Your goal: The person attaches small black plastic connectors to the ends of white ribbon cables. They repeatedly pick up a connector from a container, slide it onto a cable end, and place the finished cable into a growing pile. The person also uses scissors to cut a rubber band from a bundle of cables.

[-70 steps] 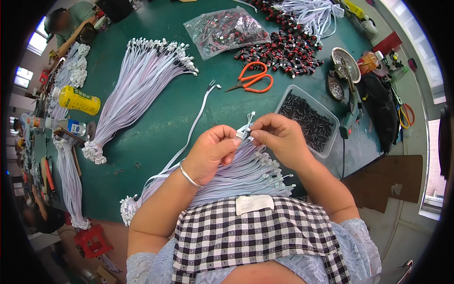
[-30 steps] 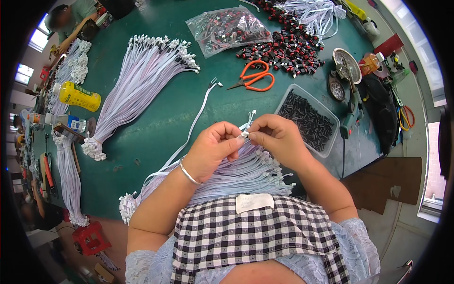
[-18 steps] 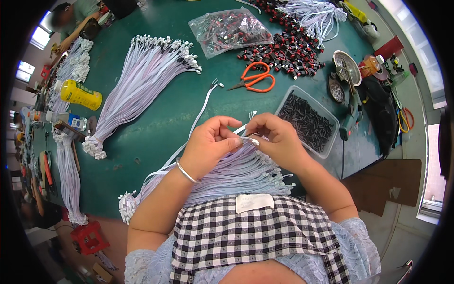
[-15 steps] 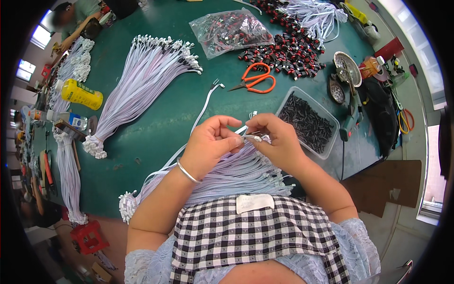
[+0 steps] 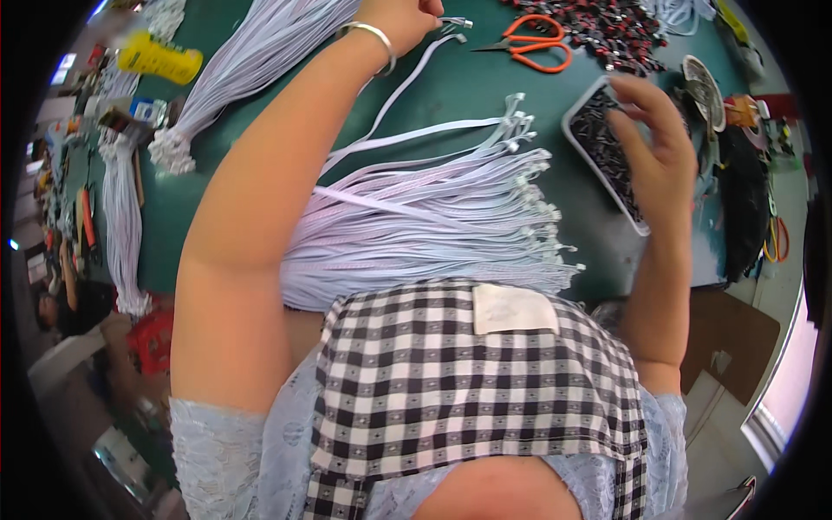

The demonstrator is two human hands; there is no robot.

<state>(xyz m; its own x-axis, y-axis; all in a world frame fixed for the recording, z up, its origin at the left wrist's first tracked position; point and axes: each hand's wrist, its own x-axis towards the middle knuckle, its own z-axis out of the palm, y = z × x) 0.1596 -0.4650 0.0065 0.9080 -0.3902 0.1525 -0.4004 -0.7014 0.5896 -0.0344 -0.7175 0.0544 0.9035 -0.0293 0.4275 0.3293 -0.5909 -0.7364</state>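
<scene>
Green table [image 5: 485,82]: cables [image 5: 425,227] | floor: red stool [image 5: 149,341] | left hand [image 5: 399,19]: can't tell grip | right hand [image 5: 659,154]: spread over tub [image 5: 601,179]

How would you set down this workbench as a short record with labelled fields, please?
Left hand: at the upper edge, beside white cable ends; grip unclear
Right hand: over the plastic box, thumb and fingers apart; contact unclear
Box contents: small black pieces
Nearest the apron: spread white cables, connector ends toward the right
Cutting tool: orange-handled scissors, blades pointing left
Upper right: heaped red and black parts
Upper left: yellow bottle
</scene>
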